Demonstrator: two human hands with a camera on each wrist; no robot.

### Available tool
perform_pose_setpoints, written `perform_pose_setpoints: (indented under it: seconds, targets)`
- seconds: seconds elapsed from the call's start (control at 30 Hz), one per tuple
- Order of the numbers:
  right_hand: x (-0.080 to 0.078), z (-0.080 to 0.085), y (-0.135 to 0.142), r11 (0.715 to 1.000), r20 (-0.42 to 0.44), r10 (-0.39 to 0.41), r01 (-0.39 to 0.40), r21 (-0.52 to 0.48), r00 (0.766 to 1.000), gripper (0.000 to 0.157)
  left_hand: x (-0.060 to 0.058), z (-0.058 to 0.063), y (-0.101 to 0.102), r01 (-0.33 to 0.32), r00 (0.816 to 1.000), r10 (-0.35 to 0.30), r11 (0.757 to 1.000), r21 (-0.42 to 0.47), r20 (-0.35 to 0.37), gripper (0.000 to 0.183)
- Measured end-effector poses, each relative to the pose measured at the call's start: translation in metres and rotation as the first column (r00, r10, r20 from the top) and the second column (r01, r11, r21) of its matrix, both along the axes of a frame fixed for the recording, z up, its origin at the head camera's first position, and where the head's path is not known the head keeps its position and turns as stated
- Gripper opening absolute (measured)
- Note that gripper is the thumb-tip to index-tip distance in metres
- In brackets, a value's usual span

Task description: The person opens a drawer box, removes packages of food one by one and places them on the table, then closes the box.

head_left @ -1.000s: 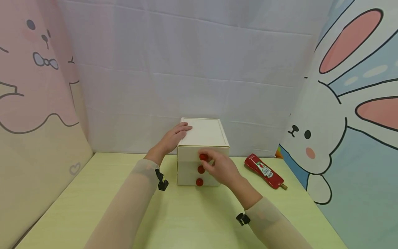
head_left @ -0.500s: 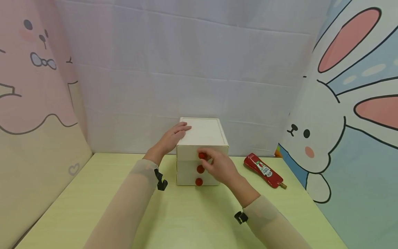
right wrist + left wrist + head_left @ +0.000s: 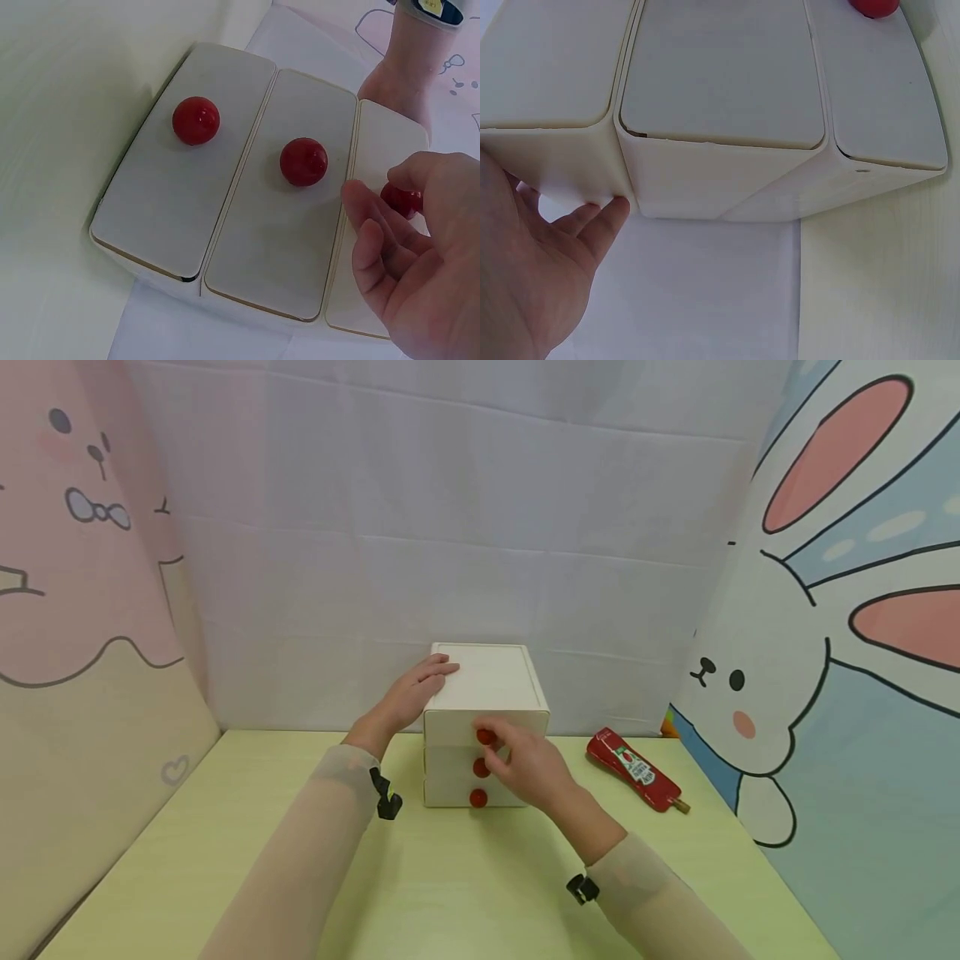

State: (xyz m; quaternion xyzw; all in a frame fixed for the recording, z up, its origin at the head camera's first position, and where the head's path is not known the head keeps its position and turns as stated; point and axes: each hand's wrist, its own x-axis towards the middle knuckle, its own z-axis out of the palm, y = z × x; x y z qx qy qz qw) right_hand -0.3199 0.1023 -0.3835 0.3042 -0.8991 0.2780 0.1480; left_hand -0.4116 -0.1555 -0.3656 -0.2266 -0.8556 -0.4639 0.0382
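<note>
A small white box of drawers (image 3: pixel 491 677) stands on the table, with three drawers one above another. Each drawer front has a round red knob; the middle knob (image 3: pixel 304 162) and bottom knob (image 3: pixel 196 121) are untouched. My right hand (image 3: pixel 532 764) holds the top drawer's red knob (image 3: pixel 401 199) between thumb and index finger. My left hand (image 3: pixel 412 693) rests against the left side and top edge of the box, its fingers fairly straight. In the left wrist view, the left fingertips (image 3: pixel 615 214) lie against the side wall by the top drawer. All three drawers look closed.
A red ketchup pouch (image 3: pixel 637 770) lies on the pale yellow table (image 3: pixel 442 893), right of the box. A white cloth (image 3: pixel 360 585) hangs behind it. Printed panels with cartoon animals flank the table on both sides.
The top drawer's front, slightly forward with a thin gap a second ago, now sits flush. Both hands keep their places on the box. The head view has shifted slightly.
</note>
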Motion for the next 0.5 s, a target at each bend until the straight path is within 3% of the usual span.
perform_pose_setpoints:
  seconds: [0.33,0.5]
  targets:
    - [0.005,-0.012,0.011,0.997,-0.073,0.042,-0.037,0.069,0.996,0.060,0.000,0.001,-0.001,0.000,1.000,0.000,1.000,-0.006,-0.001,0.053]
    - [0.005,-0.018,0.016,0.991,-0.104,0.122,-0.114,0.077,0.987,0.058,-0.001,0.000,0.000,-0.005,1.000,0.005,1.000,-0.014,-0.002,0.053]
